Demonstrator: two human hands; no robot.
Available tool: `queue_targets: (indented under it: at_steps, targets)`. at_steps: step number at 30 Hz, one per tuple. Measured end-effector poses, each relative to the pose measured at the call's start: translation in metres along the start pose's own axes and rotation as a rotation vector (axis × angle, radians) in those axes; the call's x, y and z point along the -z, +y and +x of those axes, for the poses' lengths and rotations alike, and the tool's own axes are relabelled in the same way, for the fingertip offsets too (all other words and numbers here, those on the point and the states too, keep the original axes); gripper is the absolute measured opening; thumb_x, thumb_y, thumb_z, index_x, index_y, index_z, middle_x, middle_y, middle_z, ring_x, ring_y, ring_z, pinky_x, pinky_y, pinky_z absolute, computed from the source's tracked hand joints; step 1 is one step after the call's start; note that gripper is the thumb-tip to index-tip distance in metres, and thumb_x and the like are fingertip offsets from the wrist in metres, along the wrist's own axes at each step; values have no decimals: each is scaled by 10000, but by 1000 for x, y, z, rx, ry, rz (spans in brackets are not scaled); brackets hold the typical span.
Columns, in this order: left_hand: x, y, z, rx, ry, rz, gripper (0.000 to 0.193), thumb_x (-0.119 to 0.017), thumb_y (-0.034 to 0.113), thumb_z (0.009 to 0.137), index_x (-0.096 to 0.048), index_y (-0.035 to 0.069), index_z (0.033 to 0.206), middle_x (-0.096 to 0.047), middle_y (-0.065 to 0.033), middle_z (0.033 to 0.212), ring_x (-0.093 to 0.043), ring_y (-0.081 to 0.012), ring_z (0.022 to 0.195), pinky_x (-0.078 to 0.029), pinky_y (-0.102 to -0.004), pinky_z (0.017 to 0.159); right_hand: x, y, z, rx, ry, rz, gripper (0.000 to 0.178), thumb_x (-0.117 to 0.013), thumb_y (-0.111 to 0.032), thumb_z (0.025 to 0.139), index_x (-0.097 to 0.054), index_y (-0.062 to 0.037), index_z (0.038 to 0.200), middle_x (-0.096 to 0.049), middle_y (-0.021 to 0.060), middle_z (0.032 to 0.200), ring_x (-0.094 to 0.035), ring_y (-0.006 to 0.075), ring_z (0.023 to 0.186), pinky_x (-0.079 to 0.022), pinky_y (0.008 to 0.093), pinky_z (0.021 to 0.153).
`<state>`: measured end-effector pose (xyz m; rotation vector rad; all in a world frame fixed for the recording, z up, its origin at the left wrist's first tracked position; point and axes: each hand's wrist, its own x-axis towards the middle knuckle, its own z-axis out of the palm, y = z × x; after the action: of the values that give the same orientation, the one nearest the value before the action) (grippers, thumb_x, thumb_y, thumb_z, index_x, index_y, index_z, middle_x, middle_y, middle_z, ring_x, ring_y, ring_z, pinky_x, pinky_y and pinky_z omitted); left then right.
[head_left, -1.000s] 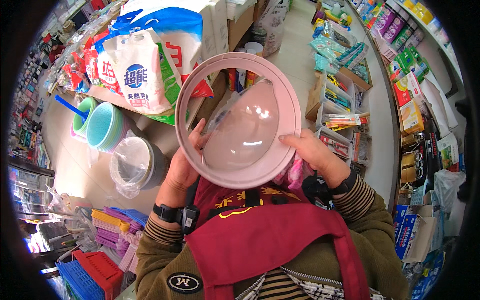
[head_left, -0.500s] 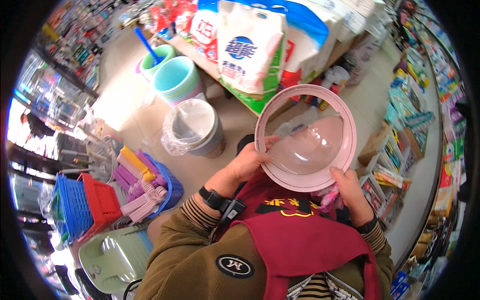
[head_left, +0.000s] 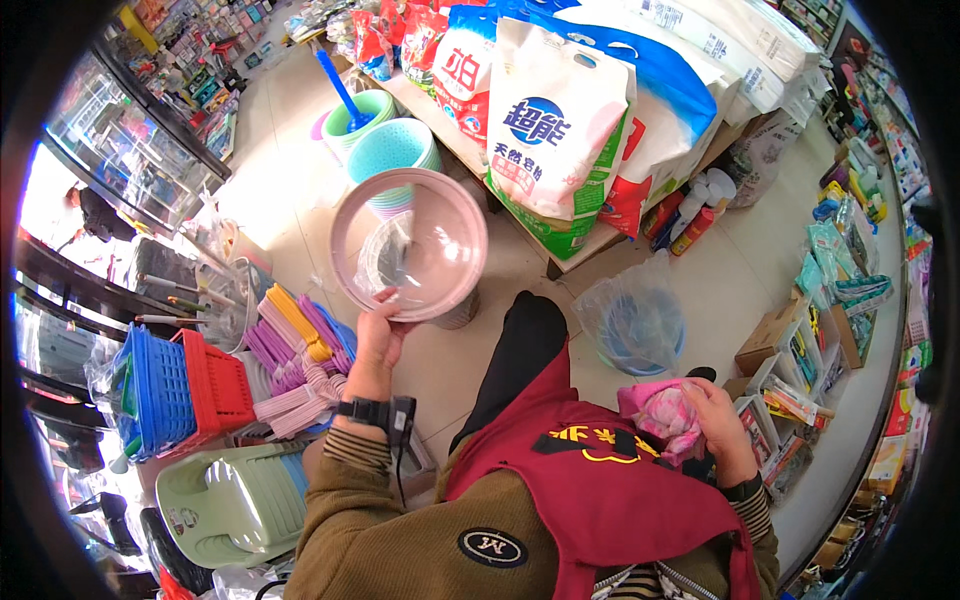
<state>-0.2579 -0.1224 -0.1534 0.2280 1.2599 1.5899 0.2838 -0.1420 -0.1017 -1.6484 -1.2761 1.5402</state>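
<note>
My left hand (head_left: pixel 380 330) grips the lower rim of a round, see-through plastic basin (head_left: pixel 466 255) with a broad pink rim. It is held out over the floor in front of a stack of turquoise tubs (head_left: pixel 393 145). Through its clear middle, whitish plastic shows. At the right side of my lap, my right hand (head_left: pixel 722 425) is closed on a crumpled pink cloth (head_left: pixel 668 415), which rests by my red apron (head_left: pixel 540 440). A bucket behind the basin is mostly hidden.
Bags of washing powder (head_left: pixel 560 130) stand on a low platform ahead. A plastic-wrapped blue basin (head_left: pixel 640 325) sits on the floor. To the left are purple hangers (head_left: pixel 285 345), red and blue baskets (head_left: pixel 215 380) and green stools (head_left: pixel 225 500). Cartons (head_left: pixel 770 345) line the right.
The basin has swung left and away from my body, now in my left hand alone. My right hand has let go of its rim and moved down to the right with the pink cloth.
</note>
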Motion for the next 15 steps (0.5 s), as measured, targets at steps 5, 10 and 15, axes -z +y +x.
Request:
queue_targets:
  at_steps: [5, 10, 15]
  targets:
    - [24, 4, 71, -58, 80, -77, 556, -425, -97, 855, -255, -98, 1384, -447, -352, 1310, -589, -546, 1097, -539, -671, 933, 9, 23, 1, -52, 4, 4, 331, -593, -228, 994, -660, 53, 1156, -688, 65, 1049, -615, 136, 948, -491, 282, 871]
    - [35, -11, 112, 97, 65, -217, 566, -417, -90, 831, -206, -157, 1352, -398, -378, 1309, -535, -601, 1110, -509, -714, 951, 13, 40, -1, -132, 14, 71, 341, -590, -239, 993, -660, 54, 1153, -689, 66, 1048, -616, 136, 943, -495, 285, 863]
    - [40, -30, 135, 153, 155, -169, 520, -405, -83, 813, -252, -188, 1299, -455, -361, 1250, -567, -583, 1063, -564, -685, 894, 13, 40, -3, -167, 36, 47, 333, -579, -223, 999, -654, 53, 1171, -691, 68, 1049, -626, 137, 933, -501, 285, 863]
